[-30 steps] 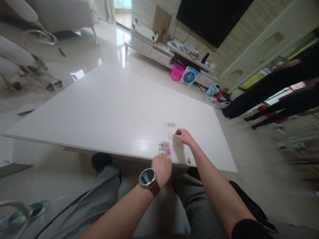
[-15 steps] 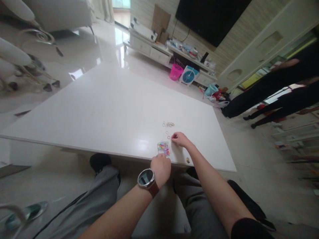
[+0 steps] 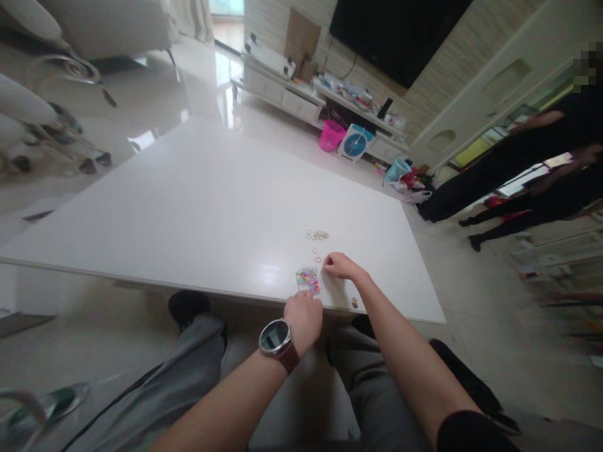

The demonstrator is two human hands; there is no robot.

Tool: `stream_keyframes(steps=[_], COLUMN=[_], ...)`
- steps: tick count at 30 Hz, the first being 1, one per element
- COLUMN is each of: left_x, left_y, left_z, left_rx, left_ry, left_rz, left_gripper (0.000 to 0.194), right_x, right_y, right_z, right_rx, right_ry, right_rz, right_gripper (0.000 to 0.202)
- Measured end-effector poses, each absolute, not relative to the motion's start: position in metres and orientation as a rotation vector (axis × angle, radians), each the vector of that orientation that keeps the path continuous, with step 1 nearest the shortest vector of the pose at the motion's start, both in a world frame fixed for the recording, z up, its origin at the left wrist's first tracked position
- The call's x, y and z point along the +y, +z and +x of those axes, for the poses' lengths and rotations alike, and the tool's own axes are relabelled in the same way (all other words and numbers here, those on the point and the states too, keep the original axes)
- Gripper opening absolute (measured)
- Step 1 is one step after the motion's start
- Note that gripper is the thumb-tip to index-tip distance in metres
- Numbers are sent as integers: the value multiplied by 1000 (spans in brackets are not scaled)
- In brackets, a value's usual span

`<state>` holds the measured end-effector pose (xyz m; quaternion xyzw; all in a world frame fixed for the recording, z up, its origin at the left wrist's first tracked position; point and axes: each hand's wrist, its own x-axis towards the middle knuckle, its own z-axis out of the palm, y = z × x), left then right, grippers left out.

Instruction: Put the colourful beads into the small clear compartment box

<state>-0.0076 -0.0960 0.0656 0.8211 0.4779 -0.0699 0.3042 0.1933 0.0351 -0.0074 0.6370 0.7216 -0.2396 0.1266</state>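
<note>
A small clear box point(image 3: 308, 280) of colourful pieces lies near the table's front edge. My left hand point(image 3: 304, 314), with a watch on its wrist, has its fingertips on the near side of the box. Just right of the box, my right hand point(image 3: 338, 265) is above the table with fingers closed together; anything between them is too small to make out. A red ring point(image 3: 318, 259) lies left of its fingertips, and a pale ring point(image 3: 315, 250) sits beyond that. Farther back is a cluster of pale rings point(image 3: 318, 235).
The white table point(image 3: 226, 201) spreads left and forward. A small yellow and dark figure point(image 3: 355, 302) lies at its front edge. Beyond stand a pink basket point(image 3: 331, 135), a blue fan point(image 3: 355, 143) and a TV cabinet. People in dark clothes point(image 3: 499, 157) stand at the right.
The fingers of my right hand have curled in slightly beside the red ring. My left hand remains at the box. The whole view has shifted a little.
</note>
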Motion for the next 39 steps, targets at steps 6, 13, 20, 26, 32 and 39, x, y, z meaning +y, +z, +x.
stream_keyframes(steps=[6, 13, 20, 26, 32, 39], left_x=[-96, -95, -95, -95, -95, -94], left_y=[62, 63, 56, 63, 69, 74], left_z=[-8, -7, -6, -7, -9, -10], left_rx=[1258, 1267, 1256, 1257, 1255, 1283], left_ry=[-170, -176, -156, -185, -218, -231], left_rz=[2181, 2174, 2176, 2166, 2155, 2152], left_gripper=[29, 29, 29, 29, 30, 31], right_x=[38, 34, 31, 37, 42, 39], right_y=[6, 4, -5, -9, -20, -18], right_z=[207, 216, 212, 200, 182, 171], right_rx=[2054, 1986, 2006, 2164, 2177, 2117], right_ry=[-686, -605, -509, -518, -493, -460], right_rz=[1779, 1766, 1831, 1916, 2062, 2064], right_gripper=[17, 13, 6, 11, 21, 12])
